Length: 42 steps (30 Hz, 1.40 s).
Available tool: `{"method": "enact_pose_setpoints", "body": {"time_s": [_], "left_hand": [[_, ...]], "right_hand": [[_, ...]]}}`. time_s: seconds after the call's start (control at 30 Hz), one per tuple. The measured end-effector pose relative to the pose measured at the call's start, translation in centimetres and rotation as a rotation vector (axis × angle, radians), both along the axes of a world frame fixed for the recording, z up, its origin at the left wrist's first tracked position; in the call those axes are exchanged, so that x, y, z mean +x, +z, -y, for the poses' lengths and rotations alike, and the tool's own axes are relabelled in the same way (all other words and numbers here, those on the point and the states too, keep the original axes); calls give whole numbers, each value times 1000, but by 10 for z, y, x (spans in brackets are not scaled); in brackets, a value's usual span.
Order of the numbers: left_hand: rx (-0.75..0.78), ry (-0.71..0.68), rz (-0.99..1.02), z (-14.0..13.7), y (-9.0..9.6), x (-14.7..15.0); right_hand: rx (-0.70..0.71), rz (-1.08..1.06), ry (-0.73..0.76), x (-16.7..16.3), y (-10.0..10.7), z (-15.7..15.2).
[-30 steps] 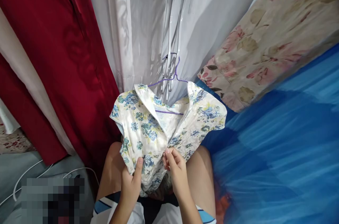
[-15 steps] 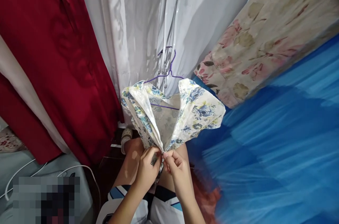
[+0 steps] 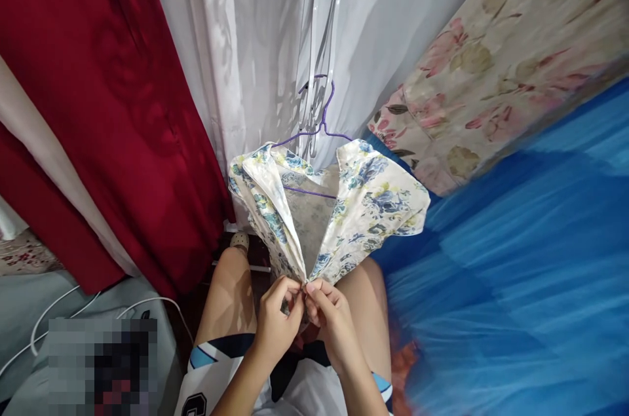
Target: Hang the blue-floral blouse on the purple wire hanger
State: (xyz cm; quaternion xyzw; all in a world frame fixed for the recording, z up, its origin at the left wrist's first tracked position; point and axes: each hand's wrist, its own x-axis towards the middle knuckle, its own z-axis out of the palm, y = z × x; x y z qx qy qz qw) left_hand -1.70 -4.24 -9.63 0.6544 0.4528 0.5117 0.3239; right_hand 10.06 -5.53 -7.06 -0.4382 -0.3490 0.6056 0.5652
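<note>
A white blouse (image 3: 378, 200) with blue and yellow flowers hangs on a purple hanger (image 3: 323, 128), its front parted in a deep V. At the bottom of the V, my left hand (image 3: 280, 314) pinches one front edge between thumb and fingers. Right beside it, nearly touching, my right hand (image 3: 331, 314) is closed on the other edge. The fingertips cover the spot where the two edges meet, so any button or fastener there is hidden. Below the hands, the lower part of the blouse falls between my knees, mostly out of sight.
White curtains (image 3: 265, 42) hang behind the hanger, with pale straps (image 3: 314, 29) running down to its hook. Red cloth (image 3: 162, 141) is on the left; floral cloth (image 3: 472, 69) and blue tulle (image 3: 515, 259) are on the right. A white cable (image 3: 171, 301) lies at lower left.
The view has shifted slightly, and my knees have spread wider apart. Both hands keep their pinch on the blouse edges, with the fingers only slightly changed.
</note>
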Motion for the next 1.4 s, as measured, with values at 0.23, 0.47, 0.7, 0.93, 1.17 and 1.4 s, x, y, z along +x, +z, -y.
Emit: {"method": "enact_pose_setpoints", "body": {"time_s": [0.23, 0.47, 0.7, 0.93, 1.17, 1.4], "left_hand": [[15, 33, -36, 4, -3, -2], [12, 31, -44, 4, -4, -9], [36, 11, -37, 7, -3, -7], [33, 22, -46, 6, -5, -10], [48, -8, -14, 4, -10, -8], [51, 9, -26, 2, -12, -4]], "right_hand": [[-161, -269, 111, 5, -2, -3], [-152, -307, 219, 2, -3, -1], [-147, -347, 248, 3, -6, 4], [-29, 41, 4, -3, 3, 13], [-5, 95, -7, -5, -8, 11], [32, 162, -84, -8, 6, 9]]}}
